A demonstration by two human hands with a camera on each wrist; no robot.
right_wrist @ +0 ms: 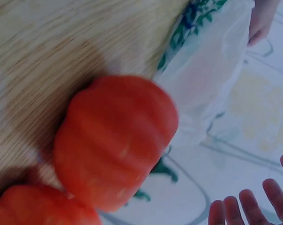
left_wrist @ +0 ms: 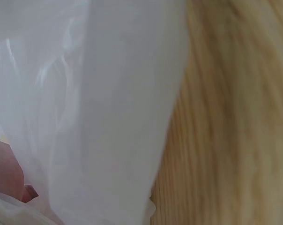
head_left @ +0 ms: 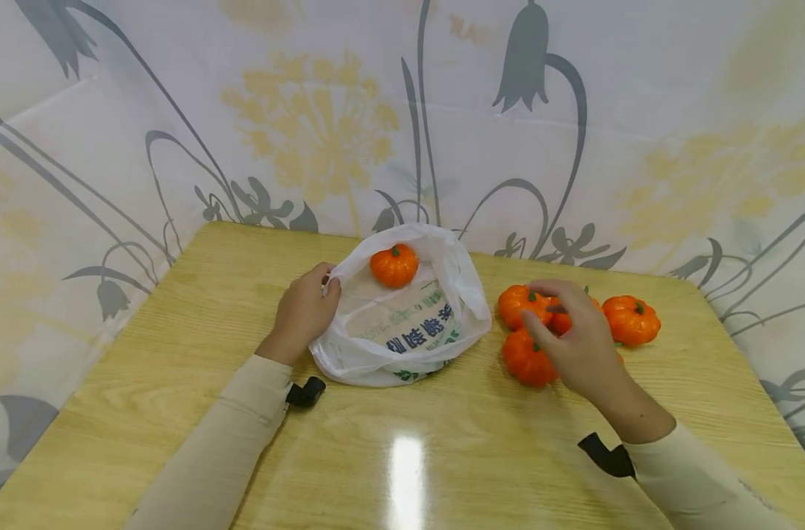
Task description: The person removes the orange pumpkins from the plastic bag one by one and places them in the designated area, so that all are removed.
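A white plastic bag (head_left: pixel 467 283) with printed lettering lies with its mouth wide, and one small orange pumpkin (head_left: pixel 394 266) sits inside it. My left hand (head_left: pixel 303 313) pinches the bag's left rim between thumb and fingers; the left wrist view is mostly filled by the bag's film (left_wrist: pixel 122 108). Over a cluster of similar pumpkins (head_left: pixel 530 361) to the right of the bag hovers my right hand (head_left: pixel 581 346), fingers spread and holding nothing. Its fingertips (right_wrist: pixel 249 204) appear apart from the nearest pumpkin (right_wrist: pixel 115 140) in the right wrist view. The hand partly hides the cluster in the head view.
Everything lies on a wooden-topped table (head_left: pixel 310 449). Behind it hangs a flower-patterned cloth (head_left: pixel 455 147), meeting the table's far edge. Another pumpkin (head_left: pixel 632 321) marks the right end of the cluster.
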